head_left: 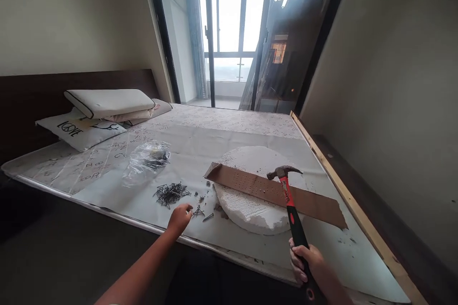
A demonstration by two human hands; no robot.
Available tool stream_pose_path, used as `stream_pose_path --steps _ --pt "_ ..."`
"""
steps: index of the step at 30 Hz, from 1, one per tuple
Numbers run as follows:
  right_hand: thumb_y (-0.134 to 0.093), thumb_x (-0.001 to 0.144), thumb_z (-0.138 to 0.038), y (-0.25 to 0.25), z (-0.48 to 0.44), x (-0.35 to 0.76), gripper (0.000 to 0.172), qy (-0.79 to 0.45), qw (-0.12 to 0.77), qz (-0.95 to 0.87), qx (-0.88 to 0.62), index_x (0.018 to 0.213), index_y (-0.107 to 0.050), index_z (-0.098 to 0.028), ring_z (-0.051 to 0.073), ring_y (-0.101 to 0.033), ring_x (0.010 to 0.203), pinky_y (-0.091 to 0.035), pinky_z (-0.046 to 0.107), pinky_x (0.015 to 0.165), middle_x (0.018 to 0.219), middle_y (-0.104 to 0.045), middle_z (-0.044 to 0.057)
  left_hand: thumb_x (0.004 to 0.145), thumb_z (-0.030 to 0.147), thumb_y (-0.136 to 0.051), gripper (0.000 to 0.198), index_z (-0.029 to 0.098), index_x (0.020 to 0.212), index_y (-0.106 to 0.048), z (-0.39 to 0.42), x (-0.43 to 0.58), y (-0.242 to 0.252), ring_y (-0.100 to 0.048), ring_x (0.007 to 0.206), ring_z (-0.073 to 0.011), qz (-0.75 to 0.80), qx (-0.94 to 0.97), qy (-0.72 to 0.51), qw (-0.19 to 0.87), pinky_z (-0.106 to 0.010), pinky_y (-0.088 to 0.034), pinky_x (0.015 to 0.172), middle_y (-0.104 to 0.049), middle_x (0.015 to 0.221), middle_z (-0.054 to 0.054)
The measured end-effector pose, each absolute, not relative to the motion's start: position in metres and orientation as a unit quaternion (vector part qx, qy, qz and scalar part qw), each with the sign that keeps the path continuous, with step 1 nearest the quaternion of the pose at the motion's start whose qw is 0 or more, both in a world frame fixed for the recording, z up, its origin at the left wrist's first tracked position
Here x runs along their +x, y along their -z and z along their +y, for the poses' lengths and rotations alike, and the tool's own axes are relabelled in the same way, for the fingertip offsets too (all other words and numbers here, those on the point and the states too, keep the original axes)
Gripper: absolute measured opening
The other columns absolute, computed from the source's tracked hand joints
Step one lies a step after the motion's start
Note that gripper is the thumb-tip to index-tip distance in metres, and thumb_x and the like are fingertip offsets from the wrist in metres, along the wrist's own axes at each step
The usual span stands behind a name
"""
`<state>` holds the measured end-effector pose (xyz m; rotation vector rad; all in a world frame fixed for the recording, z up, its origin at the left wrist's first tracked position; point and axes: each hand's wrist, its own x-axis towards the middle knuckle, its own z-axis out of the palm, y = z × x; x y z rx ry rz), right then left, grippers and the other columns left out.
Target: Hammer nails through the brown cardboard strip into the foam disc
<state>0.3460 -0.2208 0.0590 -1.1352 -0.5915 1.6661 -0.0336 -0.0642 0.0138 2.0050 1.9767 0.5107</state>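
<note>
My right hand [304,262] is wrapped round the black and red grip of a claw hammer [289,195]. The hammer's head is raised above a brown cardboard strip [246,183] with many small holes in it. Under the strip lies a thick, round white foam block [246,209] with crumbled edges. My left hand [181,219] has its fingers curled together at the near edge of the bed; whatever they may hold is hidden. Right beside it lie a few loose nails [199,211] and a single nail [208,217]. A larger pile of nails [171,194] sits just beyond it.
A crumpled clear plastic bag [146,159] with dark contents lies beyond the nails. Pale sheeting [200,147] covers part of the mattress [229,119]. Pillows [110,102] are stacked by the dark headboard [21,97]. A wooden rail [343,190] runs along the right side.
</note>
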Motion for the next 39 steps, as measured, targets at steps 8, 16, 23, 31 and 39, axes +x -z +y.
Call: stream_pose_path --steps 8,16,23,31,39 --pt "-0.055 0.058 -0.035 -0.059 -0.217 0.344 0.021 -0.688 0.479 -0.261 -0.478 0.067 -0.042 -0.022 0.005 -0.031 0.025 -0.03 0.02 0.03 0.037 -0.036 -0.013 0.076 0.028 -0.053 0.021 0.016 0.087 -0.066 -0.046 -0.012 0.0 -0.061 0.087 -0.0218 0.741 0.66 0.007 0.12 -0.026 -0.041 0.068 -0.068 0.095 -0.011" --pt "-0.051 0.06 -0.033 -0.048 -0.214 0.352 0.018 -0.694 0.474 -0.278 -0.465 0.069 -0.039 -0.022 0.006 -0.033 0.026 -0.032 0.02 0.03 0.038 -0.037 -0.014 0.07 0.016 -0.056 0.018 0.016 0.082 -0.069 -0.032 -0.017 -0.004 -0.062 0.088 -0.0182 0.742 0.657 0.028 0.131 -0.022 -0.041 0.07 -0.07 0.091 -0.007" --pt "-0.05 0.058 -0.032 -0.066 -0.213 0.359 0.018 -0.684 0.475 -0.264 -0.486 0.07 -0.04 -0.023 0.006 -0.033 0.027 -0.029 0.02 0.031 0.038 -0.037 -0.014 0.073 0.01 -0.049 0.03 0.016 0.097 -0.067 -0.024 -0.027 -0.028 -0.059 0.101 -0.0196 0.705 0.699 0.051 0.109 -0.024 -0.041 0.082 -0.067 0.105 -0.009" --pt "-0.046 0.053 -0.03 -0.081 -0.206 0.362 0.018 -0.668 0.494 -0.241 -0.502 0.067 -0.037 -0.023 0.005 -0.03 0.026 -0.026 0.019 0.029 0.035 -0.036 -0.014 0.075 0.007 -0.039 0.034 0.014 0.097 -0.064 -0.014 -0.009 -0.046 -0.061 0.094 -0.0227 0.634 0.757 0.154 -0.001 -0.031 -0.045 0.078 -0.062 0.102 -0.014" --pt "-0.042 0.053 -0.029 -0.089 -0.204 0.363 0.015 -0.655 0.489 -0.252 -0.518 0.066 -0.038 -0.023 0.006 -0.03 0.026 -0.025 0.02 0.029 0.037 -0.035 -0.012 0.077 0.008 -0.038 0.036 0.014 0.105 -0.06 -0.002 -0.006 -0.058 -0.059 0.101 -0.0222 0.636 0.747 0.191 -0.018 -0.031 -0.042 0.086 -0.061 0.111 -0.013"
